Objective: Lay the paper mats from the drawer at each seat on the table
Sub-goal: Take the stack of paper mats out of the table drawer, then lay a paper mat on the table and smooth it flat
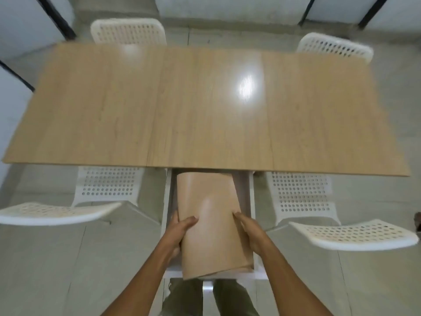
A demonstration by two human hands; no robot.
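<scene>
Desk [114, 106]: wooden top, long side facing the viewer; bright glare spot right of centre.
Drawer [250, 201]: white, pulled out from under the near edge of the desk, at its middle.
Paper mats [209, 224]: tan stack, bowed upward along its length; far end tucked under the desk edge, near end sticking out over the drawer's front wall.
Left hand [180, 233]: clasped on the left edge of the stack, thumb on top, fingers underneath.
Right hand [250, 233]: clasped on the right edge of the stack, fingers laid along the top, palm against the side.
Near chairs: white perforated, one at near left [107, 185] and one at near right [300, 192], seats partly under the desk, one on each side of the drawer.
Far chairs: two more of the same, backs showing past the far edge, far left [127, 30] and far right [335, 46].
Floor [57, 270]: pale tiles.
Image quality: slightly blurred; number of sheets in the stack cannot be told.
</scene>
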